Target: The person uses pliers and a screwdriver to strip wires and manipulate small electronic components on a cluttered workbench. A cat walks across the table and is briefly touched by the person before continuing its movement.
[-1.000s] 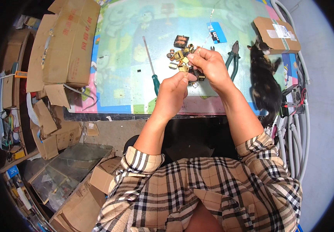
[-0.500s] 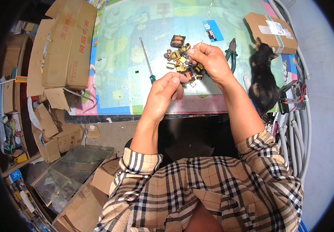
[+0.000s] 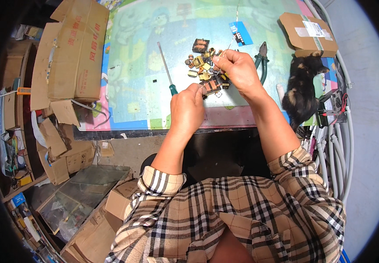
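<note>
My left hand (image 3: 185, 108) is closed, its fingertips gripping a black-and-copper coil component (image 3: 212, 86) at the front of a pile of small wound parts (image 3: 200, 62). Up and to the right, my right hand (image 3: 240, 75) pinches a thin pale wire (image 3: 230, 46) that rises toward a blue card (image 3: 242, 34). A larger coil block (image 3: 201, 45) sits behind the pile. A screwdriver with green handle (image 3: 172, 89) lies left of the pile, and green-handled pliers (image 3: 261, 62) lie right of my right hand.
A large cardboard box (image 3: 73, 57) occupies the mat's (image 3: 137, 26) left side. A dark cat (image 3: 300, 90) lies at right, below a flat carton (image 3: 310, 33), beside a meter with red leads (image 3: 336, 107). Pipes (image 3: 338, 166) stand right; cluttered shelves (image 3: 14, 144) stand left.
My left hand has turned and its fingertips have closed on the coil component. My right hand keeps its pinch on the wire. The cat has shifted, its head turning toward the carton.
</note>
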A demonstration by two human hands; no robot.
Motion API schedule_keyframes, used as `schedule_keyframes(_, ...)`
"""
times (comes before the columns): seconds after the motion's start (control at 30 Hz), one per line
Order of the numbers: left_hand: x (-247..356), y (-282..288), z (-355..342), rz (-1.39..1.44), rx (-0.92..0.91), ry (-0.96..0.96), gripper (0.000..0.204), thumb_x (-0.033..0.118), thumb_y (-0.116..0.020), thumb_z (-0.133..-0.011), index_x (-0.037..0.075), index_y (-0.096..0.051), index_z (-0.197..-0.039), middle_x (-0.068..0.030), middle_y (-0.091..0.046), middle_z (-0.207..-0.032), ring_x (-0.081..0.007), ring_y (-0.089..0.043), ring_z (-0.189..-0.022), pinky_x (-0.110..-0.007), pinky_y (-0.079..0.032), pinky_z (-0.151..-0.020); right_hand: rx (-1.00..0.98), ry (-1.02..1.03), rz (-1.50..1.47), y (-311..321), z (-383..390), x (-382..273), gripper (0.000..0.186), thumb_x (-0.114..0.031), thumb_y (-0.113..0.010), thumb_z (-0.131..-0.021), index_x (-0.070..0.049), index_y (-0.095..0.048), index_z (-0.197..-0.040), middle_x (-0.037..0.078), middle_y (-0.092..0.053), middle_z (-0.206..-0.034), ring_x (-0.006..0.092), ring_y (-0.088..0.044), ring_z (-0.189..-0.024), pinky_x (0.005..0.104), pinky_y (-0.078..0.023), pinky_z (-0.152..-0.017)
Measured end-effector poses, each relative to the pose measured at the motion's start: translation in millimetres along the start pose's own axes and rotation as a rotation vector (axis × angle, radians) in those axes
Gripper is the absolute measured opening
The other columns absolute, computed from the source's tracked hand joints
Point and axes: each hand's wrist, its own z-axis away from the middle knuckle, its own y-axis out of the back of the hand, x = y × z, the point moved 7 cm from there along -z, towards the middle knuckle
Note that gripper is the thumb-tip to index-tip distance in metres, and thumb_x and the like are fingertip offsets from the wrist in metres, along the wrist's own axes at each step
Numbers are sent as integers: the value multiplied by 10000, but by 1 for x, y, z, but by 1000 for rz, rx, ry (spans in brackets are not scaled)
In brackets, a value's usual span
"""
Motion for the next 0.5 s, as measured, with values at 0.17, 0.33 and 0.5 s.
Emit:
schedule_keyframes(0.17,3,-7,2,93,-107,23,210,155,-492,-958,18,-641,-903,-25,-546,-569,-105,-474,-492,-278,-388,-489,-72,23,-37,6,-4,1,226,-184,-657,-866,-21,-601,-720,-19,-551,-660,62,-442,-614,238,-360,-558)
schedule_keyframes(0.33,0,-12,0,681,-323,228,309,234,-454,-985,-11,-626,-908,-33,-537,-578,-97,-434,-481,-239,-359,-493,-230,7,-165,-8,3,-11,229,-187,-637,-888,-45,-573,-720,-32,-526,-669,53,-438,-622,227,-354,-571)
schedule_keyframes(0.5,2,-4,-4,491,-235,137,275,218,-474,-979,29,-628,-850,-17,-538,-549,-97,-421,-444,-249,-337,-453,-243,-20,-124,-13,2,-2,248,-211,-653,-876,-9,-602,-742,7,-554,-648,75,-494,-571,247,-394,-504)
